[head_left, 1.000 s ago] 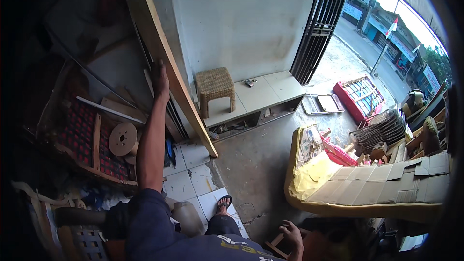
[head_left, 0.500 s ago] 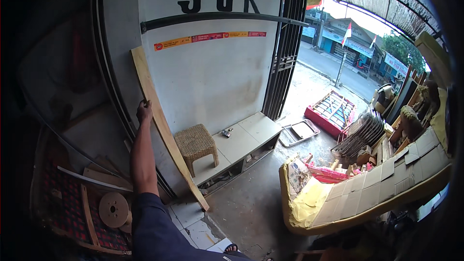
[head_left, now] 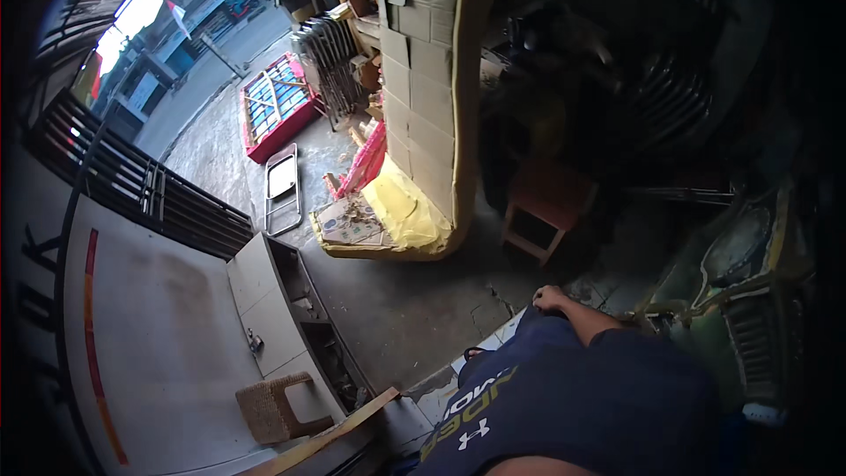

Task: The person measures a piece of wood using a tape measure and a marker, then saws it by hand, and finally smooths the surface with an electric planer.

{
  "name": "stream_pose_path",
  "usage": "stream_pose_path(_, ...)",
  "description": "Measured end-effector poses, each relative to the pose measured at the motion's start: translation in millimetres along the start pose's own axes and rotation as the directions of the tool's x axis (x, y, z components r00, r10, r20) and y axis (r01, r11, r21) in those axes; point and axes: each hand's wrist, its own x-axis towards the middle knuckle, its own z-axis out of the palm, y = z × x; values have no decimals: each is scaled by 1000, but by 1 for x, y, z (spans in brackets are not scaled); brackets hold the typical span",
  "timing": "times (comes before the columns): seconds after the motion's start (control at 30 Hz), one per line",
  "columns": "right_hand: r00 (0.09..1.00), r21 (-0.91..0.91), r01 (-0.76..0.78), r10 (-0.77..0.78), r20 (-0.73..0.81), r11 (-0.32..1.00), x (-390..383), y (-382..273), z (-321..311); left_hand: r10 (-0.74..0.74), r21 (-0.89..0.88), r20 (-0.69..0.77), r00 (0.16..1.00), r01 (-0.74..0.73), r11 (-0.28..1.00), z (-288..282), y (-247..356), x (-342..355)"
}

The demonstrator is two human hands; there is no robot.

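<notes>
My right hand (head_left: 551, 298) is in front of my dark blue shirt, close to my leg. Its fingers are curled closed, and nothing shows in them. My left hand is out of view. A strip of bare skin shows at the bottom edge, but I cannot tell which part of me it is. The wooden plank (head_left: 348, 432) slants up from the bottom edge, left of my shirt. Its far end lies near the tiled ledge (head_left: 264, 304), and the rest is cut off. A woven stool (head_left: 267, 412) stands on the ledge beside the plank.
A large cardboard-and-foam sofa piece (head_left: 425, 110) stands upright across the floor. Beyond it are stacked folding chairs (head_left: 326, 57) and a red frame (head_left: 275, 106). A small reddish stool (head_left: 551, 198) and a worn seat frame (head_left: 749, 273) are at the right. A dark metal gate (head_left: 150, 189) is at left.
The view has swung right and tilted. My left hand, which gripped the plank, has left the picture; the plank now shows only at the bottom. My right hand has come into view.
</notes>
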Motion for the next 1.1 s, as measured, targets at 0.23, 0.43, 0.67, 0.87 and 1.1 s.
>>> stream_pose_path(0.23, 960, 251, -279, 263, 95, 927, -40, 131, -46, 203, -638, 761, 616, 652, 410, -60, 143, 46)
stream_pose_path(0.43, 897, 476, -416, 437, 71, 775, -39, 234, -141, -105, -492, 869, 483, 867, -82, -95, 128, 131)
stream_pose_path(0.67, 722, 780, -345, 678, -134, 522, -63, 313, -249, 348, -672, 737, 579, 680, 294, -177, 442, 140)
stream_pose_path(0.87, 642, 850, -383, 766, -35, 360, -83, 356, -196, 887, -849, 419, 193, -263, 459, -275, 655, 64)
stream_pose_path(1.1, 578, 702, -394, 753, -313, 594, -32, 380, -77, 675, -653, 626, 391, -210, 727, -219, 700, 186)
